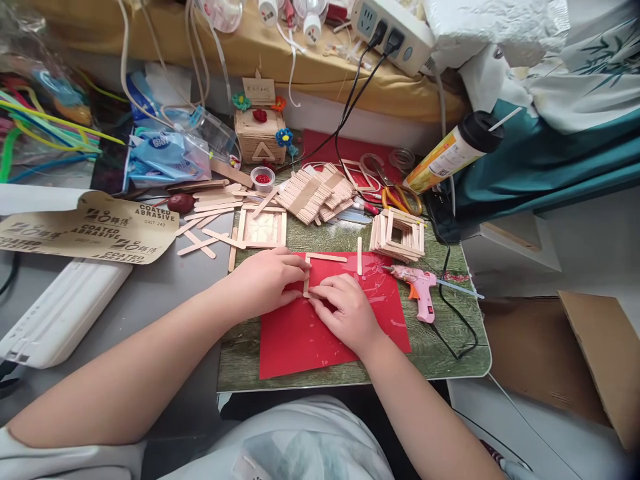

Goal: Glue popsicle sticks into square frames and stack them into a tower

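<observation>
A wooden craft stick (307,283) lies upright in the view on a red sheet (300,347), near a second craft stick (327,257) set crosswise at its top end, so the two make a corner. The fingers of my left hand (265,280) are closed on the upright stick from the left. My right hand (347,310) pinches its lower end between thumb and fingers. To the right, a loose craft stick (359,256) rests at the sheet's upper edge. A pink glue gun (424,290) lies right of the sheet, its nozzle pointing toward it.
Behind the sheet are a square stick frame (263,227), bundled sticks (305,195), a stack of frames (397,235) and orange-handled scissors (403,199). A stick box (260,137) stands farther back. A tilted drink cup (453,152) and black cables sit at right; sandpaper (90,227) at left.
</observation>
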Tool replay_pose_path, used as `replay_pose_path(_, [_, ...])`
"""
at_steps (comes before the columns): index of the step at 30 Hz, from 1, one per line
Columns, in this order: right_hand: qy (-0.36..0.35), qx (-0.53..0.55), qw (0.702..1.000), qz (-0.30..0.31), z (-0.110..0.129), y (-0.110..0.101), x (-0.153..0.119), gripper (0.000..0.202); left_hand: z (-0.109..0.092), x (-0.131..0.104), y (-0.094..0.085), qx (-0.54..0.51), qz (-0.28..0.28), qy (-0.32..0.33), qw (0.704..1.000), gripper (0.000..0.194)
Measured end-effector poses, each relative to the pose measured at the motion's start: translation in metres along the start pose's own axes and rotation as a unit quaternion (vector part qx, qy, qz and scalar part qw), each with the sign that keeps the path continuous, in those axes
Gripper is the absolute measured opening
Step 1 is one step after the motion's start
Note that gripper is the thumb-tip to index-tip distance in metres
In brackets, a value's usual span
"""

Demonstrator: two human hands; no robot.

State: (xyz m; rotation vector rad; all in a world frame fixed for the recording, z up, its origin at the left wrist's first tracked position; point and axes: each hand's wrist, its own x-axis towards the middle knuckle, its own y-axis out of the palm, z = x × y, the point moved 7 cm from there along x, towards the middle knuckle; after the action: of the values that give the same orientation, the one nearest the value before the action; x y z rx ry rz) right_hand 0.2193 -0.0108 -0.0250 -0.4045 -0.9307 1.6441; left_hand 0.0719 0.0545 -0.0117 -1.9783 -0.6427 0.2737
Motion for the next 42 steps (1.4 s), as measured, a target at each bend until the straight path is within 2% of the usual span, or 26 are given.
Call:
replay_pose_path(9, [-0.021, -0.006, 1.0, 0.01, -0.001, 0.002, 0.0, 0.017, 0.002, 0.002, 0.002, 0.005, -0.008, 0.0, 1.0, 0.015])
replay_pose_path(21, [-0.002, 0.033, 0.999, 0.006, -0.001, -0.001, 0.001, 0.016, 0.001, 0.001, 0.006, 0.013, -0.014, 0.005, 1.0, 0.018])
replay_pose_path(27, [0.012, 0.034, 0.998, -0.054, -0.004, -0.011, -0.005, 0.02, -0.002, 0.0, 0.004, 0.014, -0.039, -0.017, 0.999, 0.023])
replay_pose_path(34, [-0.039, -0.037, 0.998, 0.01, 0.008, 0.003, 0.001, 0.011, 0.0, 0.002, 0.007, 0.015, -0.029, -0.012, 0.999, 0.025])
replay_pose_path(42, [-0.035, -0.045, 0.998, 0.002, 0.011, 0.006, 0.003, 0.014, -0.002, 0.003, 0.005, 0.015, -0.03, -0.012, 0.999, 0.025])
